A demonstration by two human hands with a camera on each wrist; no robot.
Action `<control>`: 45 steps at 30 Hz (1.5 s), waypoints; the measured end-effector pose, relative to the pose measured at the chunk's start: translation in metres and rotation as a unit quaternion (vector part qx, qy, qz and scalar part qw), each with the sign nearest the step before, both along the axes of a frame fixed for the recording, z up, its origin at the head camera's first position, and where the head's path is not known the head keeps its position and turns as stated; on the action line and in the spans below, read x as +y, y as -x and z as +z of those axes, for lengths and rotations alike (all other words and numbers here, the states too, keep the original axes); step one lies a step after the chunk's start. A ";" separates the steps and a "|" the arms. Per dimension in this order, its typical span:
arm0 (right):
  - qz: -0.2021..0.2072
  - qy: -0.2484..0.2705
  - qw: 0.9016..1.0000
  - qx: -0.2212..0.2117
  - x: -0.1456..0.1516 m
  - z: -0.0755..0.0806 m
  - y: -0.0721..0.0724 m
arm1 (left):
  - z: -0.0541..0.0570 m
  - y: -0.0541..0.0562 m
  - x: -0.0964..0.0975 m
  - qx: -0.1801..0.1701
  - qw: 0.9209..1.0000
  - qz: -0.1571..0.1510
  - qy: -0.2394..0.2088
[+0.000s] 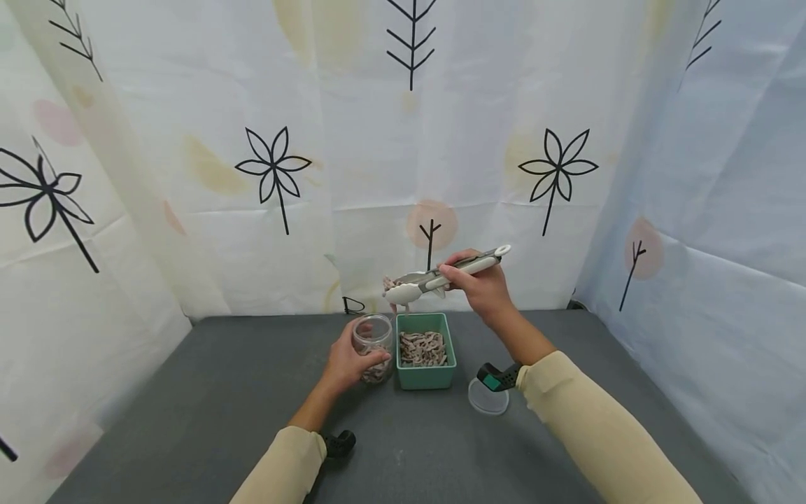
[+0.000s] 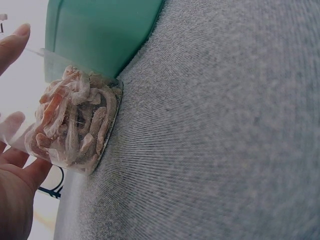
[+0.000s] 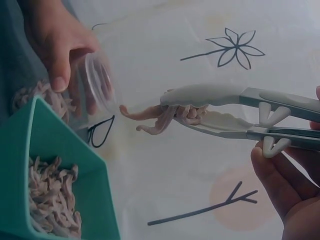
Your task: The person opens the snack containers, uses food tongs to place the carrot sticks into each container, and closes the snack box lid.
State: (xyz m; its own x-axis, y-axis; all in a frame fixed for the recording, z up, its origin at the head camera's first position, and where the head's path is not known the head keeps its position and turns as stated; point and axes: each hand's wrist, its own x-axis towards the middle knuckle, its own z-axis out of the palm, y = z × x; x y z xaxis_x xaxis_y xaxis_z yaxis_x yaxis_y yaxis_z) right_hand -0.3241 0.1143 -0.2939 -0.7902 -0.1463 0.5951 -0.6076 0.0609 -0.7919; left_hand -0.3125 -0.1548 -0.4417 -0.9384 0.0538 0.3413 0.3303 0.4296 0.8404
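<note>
My left hand (image 1: pixel 346 358) grips a clear round jar (image 2: pixel 75 165), its thumb and fingers around the side. The jar has no lid on, and pale pinkish strips (image 2: pixel 70 120) fill its lower part. Beside it, to the right, stands a green rectangular tub (image 1: pixel 427 379) with more of the same strips (image 1: pixel 423 349) inside. My right hand (image 1: pixel 483 288) holds white-and-grey tongs (image 3: pixel 205 94) raised above the tub. Between the tongs' heads a clump of strips (image 3: pixel 164 119) is pinched, with a few ends hanging out toward the jar's mouth.
A clear round lid (image 1: pixel 488 397) lies on the dark grey table (image 1: pixel 403 455), right of the tub and near my right wrist. Patterned white cloth (image 1: pixel 378 168) hangs behind the table and along both sides.
</note>
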 end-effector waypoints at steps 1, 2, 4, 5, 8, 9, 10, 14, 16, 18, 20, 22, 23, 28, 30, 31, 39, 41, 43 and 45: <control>-0.002 -0.001 1.000 0.003 -0.001 0.001 0.000 | 0.000 0.000 0.000 -0.001 1.000 0.000 0.000; -0.003 -0.001 1.000 0.007 -0.002 0.001 0.000 | -0.001 0.000 0.000 -0.002 1.000 0.000 0.000; -0.003 0.004 1.000 0.015 -0.004 0.003 -0.001 | -0.001 0.000 0.000 -0.001 1.000 0.001 0.001; -0.002 0.008 1.000 0.019 -0.005 0.004 -0.001 | -0.001 0.000 0.000 -0.001 1.000 0.002 0.001; 0.008 0.020 0.999 0.030 -0.011 0.006 -0.002 | -0.002 0.000 0.000 -0.002 1.000 0.005 0.002; 0.012 0.023 0.999 0.032 -0.013 0.006 -0.002 | -0.002 0.000 0.000 -0.001 1.000 0.005 0.001; 0.016 0.026 0.999 0.033 -0.015 0.005 -0.002 | -0.002 0.000 0.000 0.000 1.000 0.005 0.001; 0.028 0.030 0.999 0.030 -0.024 0.001 -0.003 | -0.002 -0.001 0.000 0.001 1.000 0.001 -0.003; 0.032 0.029 0.999 0.027 -0.027 -0.002 -0.004 | -0.002 -0.001 0.001 -0.001 1.000 -0.001 -0.004; 0.035 0.027 0.999 0.021 -0.031 -0.005 -0.005 | -0.003 -0.001 0.001 -0.005 1.000 -0.002 -0.006; 0.036 0.021 0.999 0.012 -0.033 -0.010 -0.006 | -0.002 -0.001 0.001 -0.010 1.000 -0.001 -0.007; 0.035 0.014 0.999 -0.001 -0.034 -0.014 -0.007 | -0.002 -0.001 0.002 -0.015 1.000 0.003 -0.007; 0.036 0.011 0.999 -0.011 -0.034 -0.017 -0.008 | -0.001 -0.001 0.002 -0.018 1.000 0.005 -0.007; 0.048 0.003 0.998 -0.040 -0.033 -0.020 -0.019 | 0.001 -0.001 0.002 -0.023 1.000 0.010 -0.003; 0.056 0.000 0.998 -0.041 -0.033 -0.017 -0.026 | 0.001 -0.001 0.002 -0.024 1.000 0.013 -0.001; 0.059 -0.002 0.998 -0.038 -0.033 -0.016 -0.029 | 0.001 -0.001 0.002 -0.025 1.000 0.015 0.001; 0.068 0.000 0.998 -0.013 -0.031 -0.031 -0.013 | 0.000 0.000 0.001 -0.012 1.000 0.019 0.012; 0.068 0.006 0.998 -0.012 -0.029 -0.033 -0.009 | -0.001 0.000 0.001 -0.009 1.000 0.018 0.012; 0.063 0.011 0.998 -0.010 -0.027 -0.032 -0.008 | -0.001 0.000 0.001 -0.008 1.000 0.019 0.014; 0.056 0.017 0.998 -0.010 -0.025 -0.030 -0.008 | -0.002 0.001 0.001 -0.007 1.000 0.016 0.010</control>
State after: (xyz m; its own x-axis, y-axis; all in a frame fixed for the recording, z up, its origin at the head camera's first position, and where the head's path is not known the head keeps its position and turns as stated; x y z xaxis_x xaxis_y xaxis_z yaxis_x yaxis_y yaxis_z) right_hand -0.3161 0.0897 -0.3239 -0.7814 -0.2146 0.5859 -0.5936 -0.0338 -0.8040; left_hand -0.3130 -0.1542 -0.4433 -0.9443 0.0303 0.3276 0.3047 0.4562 0.8361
